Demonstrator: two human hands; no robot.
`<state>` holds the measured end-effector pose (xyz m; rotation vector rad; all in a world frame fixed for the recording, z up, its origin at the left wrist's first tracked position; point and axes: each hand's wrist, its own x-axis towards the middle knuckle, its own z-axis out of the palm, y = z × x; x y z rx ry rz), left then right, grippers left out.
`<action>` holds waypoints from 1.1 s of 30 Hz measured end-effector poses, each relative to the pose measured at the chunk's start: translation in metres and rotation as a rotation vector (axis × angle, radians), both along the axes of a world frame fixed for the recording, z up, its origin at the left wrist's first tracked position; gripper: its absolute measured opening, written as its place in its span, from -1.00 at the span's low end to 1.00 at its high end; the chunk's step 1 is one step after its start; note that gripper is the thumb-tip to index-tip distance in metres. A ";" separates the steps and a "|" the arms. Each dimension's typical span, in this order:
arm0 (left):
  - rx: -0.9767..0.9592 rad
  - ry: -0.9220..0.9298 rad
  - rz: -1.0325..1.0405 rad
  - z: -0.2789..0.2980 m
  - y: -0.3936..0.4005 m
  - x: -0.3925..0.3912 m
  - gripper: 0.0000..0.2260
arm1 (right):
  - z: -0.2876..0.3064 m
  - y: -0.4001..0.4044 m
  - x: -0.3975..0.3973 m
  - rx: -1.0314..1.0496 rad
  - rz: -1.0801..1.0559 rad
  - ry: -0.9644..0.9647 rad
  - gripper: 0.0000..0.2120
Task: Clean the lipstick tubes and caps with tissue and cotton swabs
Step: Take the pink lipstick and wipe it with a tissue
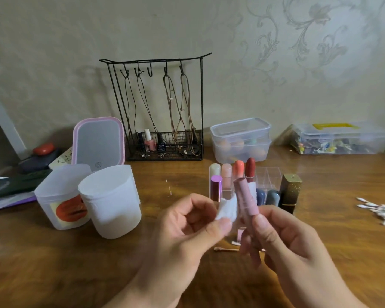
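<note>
My right hand [282,243] holds a pink lipstick tube [246,197] upright between thumb and fingers, above the wooden table [98,263]. My left hand [187,227] pinches a piece of white tissue [228,207] against the tube's left side. Behind them a clear acrylic organizer [268,176] holds several lipsticks, with a purple tube [216,190] in front and a black-and-gold tube [289,193] at its right. A used cotton swab [226,249] lies on the table under my hands. More cotton swabs [380,211] are heaped at the right edge.
A white tissue cylinder [110,201] and a white container with an orange label [62,198] stand at the left. Further back are a pink-framed mirror [99,142], a black wire jewellery rack [162,112], stacked clear boxes [240,138] and a clear case with a yellow handle [340,138].
</note>
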<state>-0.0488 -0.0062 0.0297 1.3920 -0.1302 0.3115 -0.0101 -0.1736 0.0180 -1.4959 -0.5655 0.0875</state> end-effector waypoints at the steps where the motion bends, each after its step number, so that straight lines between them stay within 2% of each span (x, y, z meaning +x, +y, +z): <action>1: 0.016 0.004 -0.049 0.001 0.000 -0.001 -0.80 | 0.001 0.000 0.000 0.000 0.000 0.000 -0.57; 4: -0.134 0.050 -0.218 0.003 -0.001 -0.002 -0.81 | 0.000 -0.001 -0.001 -0.079 -0.031 -0.129 -0.60; 6: -0.242 0.081 -0.255 0.004 -0.002 -0.001 -0.82 | 0.000 0.000 -0.002 -0.091 -0.035 -0.151 -0.63; 9: -0.224 0.080 -0.224 0.007 -0.007 0.000 -0.77 | 0.000 0.000 -0.003 -0.099 -0.044 -0.127 -0.62; 13: -0.209 0.073 -0.194 0.006 -0.012 0.000 -0.80 | 0.005 0.001 -0.006 -0.060 -0.021 -0.061 -0.75; 18: -0.318 0.068 -0.180 -0.003 -0.009 0.004 -0.54 | 0.007 0.001 -0.006 -0.068 0.011 -0.039 -0.78; 21: -0.398 0.075 -0.173 -0.005 -0.007 0.005 -0.50 | 0.009 0.002 -0.007 -0.060 0.006 -0.016 -0.72; 25: -0.392 0.044 -0.196 -0.006 -0.008 0.004 -0.53 | 0.011 0.001 -0.010 -0.052 0.006 -0.006 -0.68; 29: -0.370 -0.021 -0.202 -0.006 -0.009 0.004 -0.61 | 0.013 0.000 -0.011 -0.035 0.052 0.015 -0.73; 33: -0.312 -0.039 -0.198 -0.008 -0.009 0.004 -0.64 | 0.014 0.004 -0.011 0.013 0.097 0.125 -0.65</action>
